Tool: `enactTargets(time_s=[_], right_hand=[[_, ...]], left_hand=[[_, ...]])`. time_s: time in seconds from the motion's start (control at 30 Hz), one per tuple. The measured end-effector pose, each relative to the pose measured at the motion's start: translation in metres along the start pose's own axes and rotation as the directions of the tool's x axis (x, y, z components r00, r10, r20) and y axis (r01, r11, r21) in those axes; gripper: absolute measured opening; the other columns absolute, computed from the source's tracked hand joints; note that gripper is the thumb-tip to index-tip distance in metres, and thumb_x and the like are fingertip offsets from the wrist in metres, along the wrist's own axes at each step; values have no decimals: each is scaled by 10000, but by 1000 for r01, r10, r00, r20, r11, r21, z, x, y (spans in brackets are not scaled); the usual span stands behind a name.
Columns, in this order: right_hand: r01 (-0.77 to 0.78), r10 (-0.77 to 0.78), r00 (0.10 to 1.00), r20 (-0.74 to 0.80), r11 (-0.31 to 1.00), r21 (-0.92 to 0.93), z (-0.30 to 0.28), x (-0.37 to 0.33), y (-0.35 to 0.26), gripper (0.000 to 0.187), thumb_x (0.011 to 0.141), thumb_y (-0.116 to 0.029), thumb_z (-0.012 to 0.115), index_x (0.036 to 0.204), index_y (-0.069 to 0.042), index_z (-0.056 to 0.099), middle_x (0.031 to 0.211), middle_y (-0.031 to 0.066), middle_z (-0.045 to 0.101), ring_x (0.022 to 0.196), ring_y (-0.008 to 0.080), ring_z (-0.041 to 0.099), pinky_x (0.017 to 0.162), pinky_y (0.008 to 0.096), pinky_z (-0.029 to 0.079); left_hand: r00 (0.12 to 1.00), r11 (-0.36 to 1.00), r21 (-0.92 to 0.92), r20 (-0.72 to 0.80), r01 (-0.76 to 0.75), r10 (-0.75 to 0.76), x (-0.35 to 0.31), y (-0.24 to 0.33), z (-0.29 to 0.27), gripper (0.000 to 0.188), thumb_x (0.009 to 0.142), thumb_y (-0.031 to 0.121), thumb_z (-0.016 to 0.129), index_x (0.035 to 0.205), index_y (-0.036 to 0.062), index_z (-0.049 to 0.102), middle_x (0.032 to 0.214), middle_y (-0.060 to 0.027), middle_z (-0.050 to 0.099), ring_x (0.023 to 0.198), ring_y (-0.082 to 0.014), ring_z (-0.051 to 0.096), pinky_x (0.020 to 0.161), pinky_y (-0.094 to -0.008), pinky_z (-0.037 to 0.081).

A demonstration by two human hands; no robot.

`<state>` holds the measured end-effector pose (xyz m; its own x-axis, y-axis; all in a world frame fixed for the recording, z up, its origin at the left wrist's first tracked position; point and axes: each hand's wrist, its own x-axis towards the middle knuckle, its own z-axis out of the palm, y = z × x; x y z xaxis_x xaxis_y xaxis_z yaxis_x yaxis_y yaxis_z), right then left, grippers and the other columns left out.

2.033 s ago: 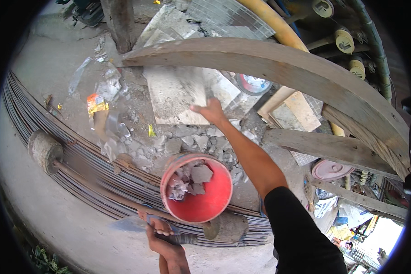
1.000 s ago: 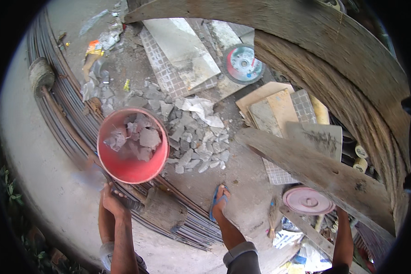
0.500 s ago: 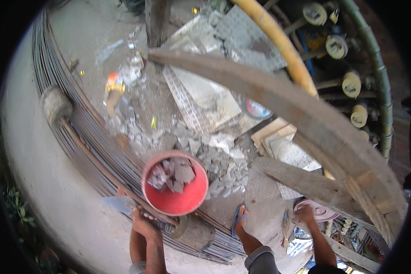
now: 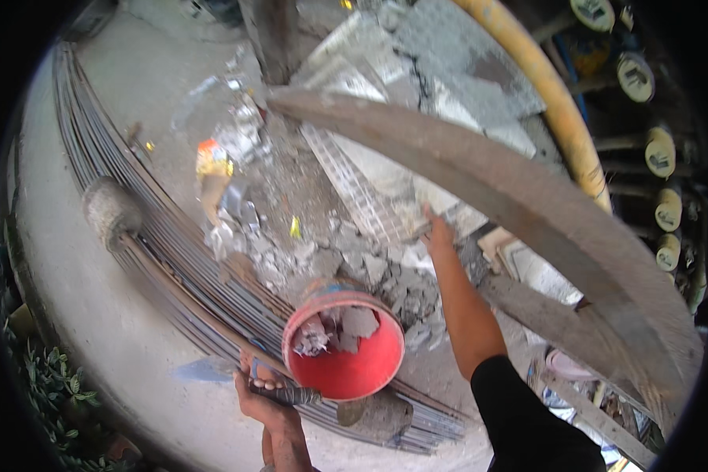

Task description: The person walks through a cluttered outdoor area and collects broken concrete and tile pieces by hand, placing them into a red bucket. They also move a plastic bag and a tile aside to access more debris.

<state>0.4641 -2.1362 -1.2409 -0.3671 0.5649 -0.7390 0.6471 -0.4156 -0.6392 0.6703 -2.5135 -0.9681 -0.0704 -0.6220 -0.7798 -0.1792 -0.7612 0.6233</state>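
My left hand is closed round the dark handle of a trowel, whose pale flat blade points left. Close by, a red bucket stands tilted toward me, with grey broken chunks and a crumpled silvery piece inside. My right arm reaches forward past the bucket. At its end my right hand hangs over the rubble and the edge of the tile slabs, with a finger stretched out and nothing visible in it. Grey rubble lies spread beyond the bucket.
A bundle of steel rods runs along the left, with a bar joining two concrete weights across it. A wooden beam arches across the right. Tile slabs, wrappers and a yellow pipe are farther off.
My right hand has moved from the lower right, up and left, to the rubble and slabs. The scene has shifted rightward in view. My left hand still holds the trowel.
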Motion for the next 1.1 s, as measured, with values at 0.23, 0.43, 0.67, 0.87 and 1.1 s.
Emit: enactTargets(time_s=[0.23,0.43,0.67,0.87,1.1], right_hand=[[19,-25,999,-46,992,-127,-2,-42,-33,821,752,-319,888,1346,76,484,1339,221,556,1161,377,590,926,513,524],[308,-272,937,217,939,-155,-25,-61,-143,494,839,-198,763,1282,-55,598,1087,88,721,1017,303,681,843,448,542],[640,-542,725,426,299,-708,-56,-59,-196,559,833,-297,766,1290,-22,596,1127,134,701,1037,298,671,889,422,524],[575,-487,705,515,-32,-817,-24,-25,-178,632,827,-381,769,1296,6,595,1162,173,684,1054,294,662,928,401,510],[679,-218,733,644,195,-707,19,-81,-168,731,821,-479,771,1304,39,594,1202,219,664,1074,290,651,973,375,492]], left_hand=[[992,992,82,-89,97,-90,-2,-29,-15,338,1005,398,537,1121,80,526,625,68,406,514,-59,432,506,-229,437],[995,985,139,-9,100,-99,-4,-30,-23,290,1031,376,480,1085,96,529,676,53,420,567,-70,443,517,-250,406],[994,991,103,-71,90,-83,3,-19,-35,259,1017,368,514,1086,120,539,657,64,430,534,-76,450,492,-254,406],[992,992,96,-103,87,-77,0,-21,-40,248,1008,369,535,1025,125,577,628,61,434,501,-85,453,476,-263,407],[997,998,55,-79,-7,11,3,-26,-50,247,1002,347,556,1007,101,574,627,46,458,493,-89,469,461,-257,426]])
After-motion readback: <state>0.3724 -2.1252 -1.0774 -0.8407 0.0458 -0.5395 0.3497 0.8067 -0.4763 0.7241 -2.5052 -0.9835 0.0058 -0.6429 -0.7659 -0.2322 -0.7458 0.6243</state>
